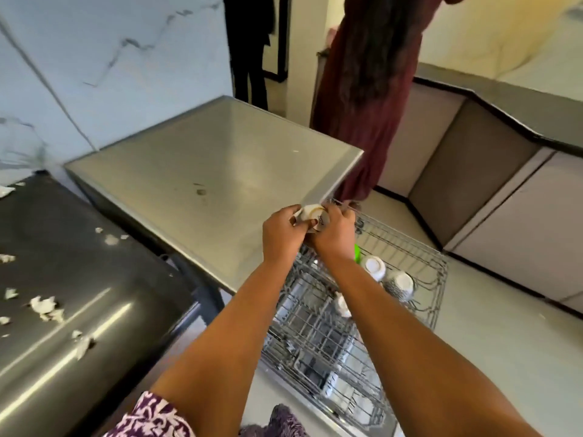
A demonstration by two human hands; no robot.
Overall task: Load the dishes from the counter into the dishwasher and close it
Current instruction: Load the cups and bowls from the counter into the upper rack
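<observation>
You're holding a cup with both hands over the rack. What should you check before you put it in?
1. Cup gripped by left hand and right hand: ok.
2. Rack pulled out: ok.
3. Bare space left in the rack beside the upside-down cups: ok.
4. Held cup turned mouth down: cannot tell.
5. Held cup emptied: cannot tell.
6. Standing person clear of the rack's far end: cannot tell.

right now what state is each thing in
cup: held over the rack, not yet placed
left hand: grips the cup
right hand: grips the cup
dishwasher rack: pulled out, partly loaded
racked cups: upside down
dark counter: littered with white scraps
</observation>
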